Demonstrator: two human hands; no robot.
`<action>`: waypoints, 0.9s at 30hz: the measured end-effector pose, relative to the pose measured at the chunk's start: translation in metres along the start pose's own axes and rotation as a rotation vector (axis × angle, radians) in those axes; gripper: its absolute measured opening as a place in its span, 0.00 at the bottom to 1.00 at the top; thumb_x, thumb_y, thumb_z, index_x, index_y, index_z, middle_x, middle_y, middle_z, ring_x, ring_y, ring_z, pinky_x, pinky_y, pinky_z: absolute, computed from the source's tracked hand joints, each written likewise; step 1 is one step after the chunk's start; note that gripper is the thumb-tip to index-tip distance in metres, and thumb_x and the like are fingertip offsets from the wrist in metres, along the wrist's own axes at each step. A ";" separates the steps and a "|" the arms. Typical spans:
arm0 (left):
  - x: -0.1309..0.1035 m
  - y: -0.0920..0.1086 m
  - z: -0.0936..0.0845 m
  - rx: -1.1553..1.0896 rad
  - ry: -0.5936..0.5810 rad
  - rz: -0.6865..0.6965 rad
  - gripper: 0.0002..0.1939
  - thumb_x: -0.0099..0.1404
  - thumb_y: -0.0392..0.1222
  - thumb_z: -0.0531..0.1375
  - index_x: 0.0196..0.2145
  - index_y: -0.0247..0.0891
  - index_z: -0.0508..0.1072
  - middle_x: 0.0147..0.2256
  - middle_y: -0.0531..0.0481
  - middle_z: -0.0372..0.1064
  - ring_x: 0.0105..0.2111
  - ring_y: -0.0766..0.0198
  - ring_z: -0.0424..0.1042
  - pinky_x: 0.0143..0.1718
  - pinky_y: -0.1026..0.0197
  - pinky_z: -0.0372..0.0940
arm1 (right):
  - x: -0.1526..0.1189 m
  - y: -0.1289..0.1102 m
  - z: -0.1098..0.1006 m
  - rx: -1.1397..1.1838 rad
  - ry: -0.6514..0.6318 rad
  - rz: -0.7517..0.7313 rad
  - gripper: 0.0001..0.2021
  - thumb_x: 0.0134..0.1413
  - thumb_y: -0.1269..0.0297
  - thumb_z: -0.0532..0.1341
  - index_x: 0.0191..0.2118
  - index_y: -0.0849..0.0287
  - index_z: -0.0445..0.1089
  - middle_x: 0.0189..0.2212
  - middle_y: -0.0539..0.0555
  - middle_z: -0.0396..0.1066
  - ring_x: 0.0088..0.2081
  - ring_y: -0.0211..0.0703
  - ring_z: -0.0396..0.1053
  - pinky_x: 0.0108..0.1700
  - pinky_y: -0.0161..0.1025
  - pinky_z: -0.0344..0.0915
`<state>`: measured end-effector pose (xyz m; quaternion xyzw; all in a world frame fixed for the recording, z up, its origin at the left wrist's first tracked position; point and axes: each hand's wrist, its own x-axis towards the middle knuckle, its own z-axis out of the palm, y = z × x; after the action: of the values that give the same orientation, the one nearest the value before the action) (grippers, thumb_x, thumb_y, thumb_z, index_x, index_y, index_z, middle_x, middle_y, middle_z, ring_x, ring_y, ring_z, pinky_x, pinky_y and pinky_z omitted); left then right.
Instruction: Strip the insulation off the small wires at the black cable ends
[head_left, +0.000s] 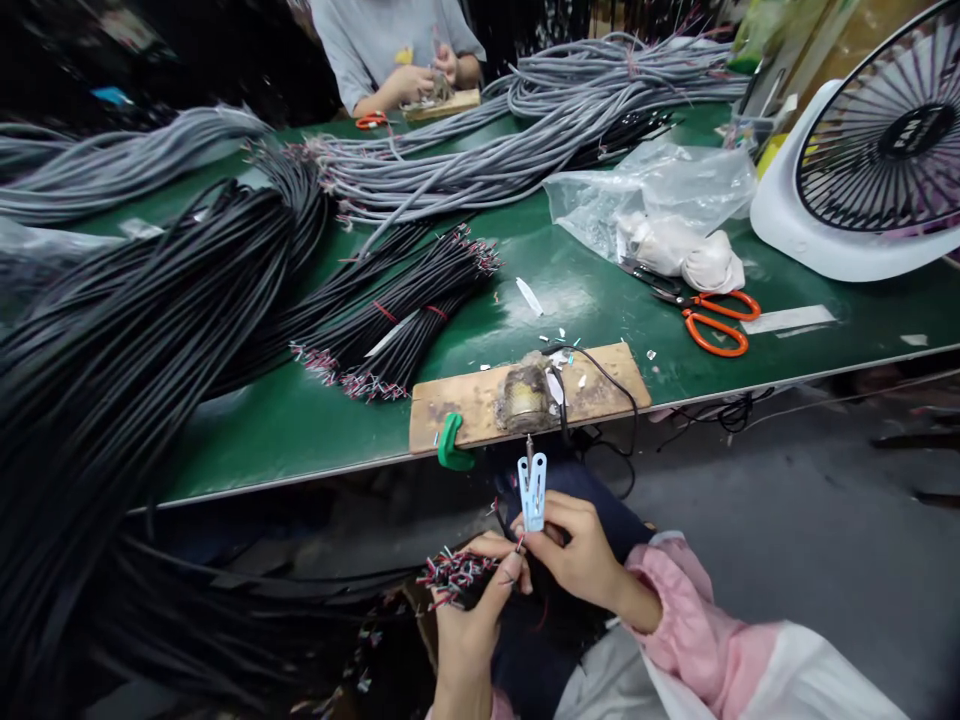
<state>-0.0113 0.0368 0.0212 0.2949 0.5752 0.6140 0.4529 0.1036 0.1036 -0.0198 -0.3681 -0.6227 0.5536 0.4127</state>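
My left hand [480, 605] is closed around a bundle of black cables, whose stripped red, white and black wire ends [454, 575] fan out beside the thumb. With its thumb and fingertips, my right hand [577, 550] pinches a thin wire end [520, 543] next to the left thumb. Just above these fingertips is a light-blue clothespin [532, 495], in line with a thin metal shaft [529, 447] that sticks out of a grimy small motor [525, 395]. Whether the right fingers also touch the clothespin is unclear.
The motor sits on a wooden board [465, 400] with a green clamp [452, 445] at the table edge. Black cable bundles [405, 330] lie left, grey cables [465, 180] behind. Orange-handled scissors [712, 320], a plastic bag [652, 190] and a fan [877, 150] stand right. A co-worker [397, 60] sits opposite.
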 end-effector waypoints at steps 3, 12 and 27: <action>0.004 -0.001 -0.004 0.098 -0.003 0.015 0.11 0.59 0.44 0.71 0.24 0.38 0.77 0.22 0.53 0.71 0.23 0.64 0.71 0.31 0.63 0.67 | -0.001 -0.016 -0.015 0.022 0.052 -0.079 0.11 0.64 0.62 0.63 0.35 0.61 0.80 0.27 0.53 0.70 0.25 0.37 0.62 0.27 0.34 0.58; 0.010 -0.015 -0.013 0.154 -0.036 0.005 0.10 0.57 0.44 0.73 0.26 0.37 0.80 0.25 0.51 0.75 0.27 0.60 0.75 0.34 0.62 0.70 | 0.001 -0.036 -0.024 -0.019 0.002 -0.172 0.09 0.65 0.64 0.64 0.33 0.61 0.79 0.27 0.54 0.73 0.25 0.38 0.66 0.26 0.34 0.62; 0.014 -0.001 -0.014 0.196 -0.179 0.201 0.07 0.58 0.34 0.72 0.26 0.41 0.79 0.26 0.53 0.74 0.27 0.63 0.73 0.31 0.64 0.68 | 0.016 -0.008 -0.014 0.672 -0.155 0.239 0.23 0.57 0.43 0.68 0.30 0.61 0.69 0.23 0.46 0.61 0.22 0.32 0.57 0.25 0.32 0.56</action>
<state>-0.0289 0.0432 0.0158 0.4475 0.5571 0.5684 0.4078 0.1098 0.1229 -0.0095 -0.2390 -0.3880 0.7979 0.3946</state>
